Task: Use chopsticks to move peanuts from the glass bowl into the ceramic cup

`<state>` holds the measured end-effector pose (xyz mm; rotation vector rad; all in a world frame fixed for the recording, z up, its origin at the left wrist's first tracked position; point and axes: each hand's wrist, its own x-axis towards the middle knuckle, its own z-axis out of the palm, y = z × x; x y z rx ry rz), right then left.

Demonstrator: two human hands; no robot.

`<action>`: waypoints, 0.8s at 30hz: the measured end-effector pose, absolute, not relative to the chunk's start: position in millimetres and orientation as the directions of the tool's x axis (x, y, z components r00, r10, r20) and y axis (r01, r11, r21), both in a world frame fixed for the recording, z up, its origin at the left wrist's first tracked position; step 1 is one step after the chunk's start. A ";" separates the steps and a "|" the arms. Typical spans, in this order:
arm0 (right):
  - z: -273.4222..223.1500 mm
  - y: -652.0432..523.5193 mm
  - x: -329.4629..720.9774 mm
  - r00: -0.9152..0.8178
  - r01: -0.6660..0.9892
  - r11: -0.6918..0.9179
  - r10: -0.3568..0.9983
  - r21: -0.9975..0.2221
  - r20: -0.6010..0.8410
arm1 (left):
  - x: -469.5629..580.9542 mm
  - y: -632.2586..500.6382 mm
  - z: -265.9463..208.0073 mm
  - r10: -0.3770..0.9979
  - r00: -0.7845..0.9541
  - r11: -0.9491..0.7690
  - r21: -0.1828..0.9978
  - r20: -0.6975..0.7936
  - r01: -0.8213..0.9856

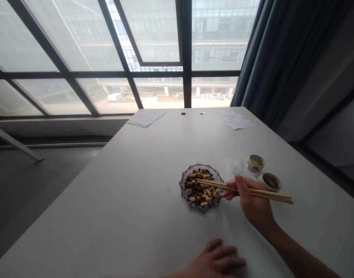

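My right hand (249,199) is closed around a pair of wooden chopsticks (264,193). Their tips reach into a scalloped glass bowl (182,191) and touch the mix inside. In that bowl lie pale peanuts (204,203) among dark brown pieces (194,189) whose kind I cannot make out. Whether the tips pinch anything is too small to tell. My left hand (219,260) rests on the white table (136,208) in front of the bowl, fingers spread, holding nothing.
Right of the bowl stand two small cream cups (256,163) and a clear plastic container (238,165); another clear item is partly behind my right hand. Papers (146,117) lie at the far left, more sheets (237,119) at the far right. Windows and a dark curtain (269,58) lie beyond.
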<state>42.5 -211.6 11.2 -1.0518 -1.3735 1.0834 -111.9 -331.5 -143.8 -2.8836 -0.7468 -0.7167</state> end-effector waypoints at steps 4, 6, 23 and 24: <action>33.7 -211.9 94.3 0.131 0.083 0.290 0.945 -0.953 0.299 | -115.3 -329.7 -135.9 0.435 0.762 -0.886 0.075 0.479 0.458; 37.7 -211.4 129.8 0.277 0.123 0.298 0.906 -0.947 0.321 | -117.8 -328.8 -128.2 0.438 0.792 -0.892 0.091 0.425 0.444; -4.3 -176.2 210.0 0.372 0.323 0.170 0.882 -0.931 0.290 | -119.0 -316.9 -135.5 0.363 0.750 -0.903 0.011 0.553 0.430; -1.2 -175.9 208.4 0.361 0.341 0.175 0.883 -0.924 0.301 | -120.0 -317.1 -132.2 0.367 0.750 -0.905 0.025 0.551 0.425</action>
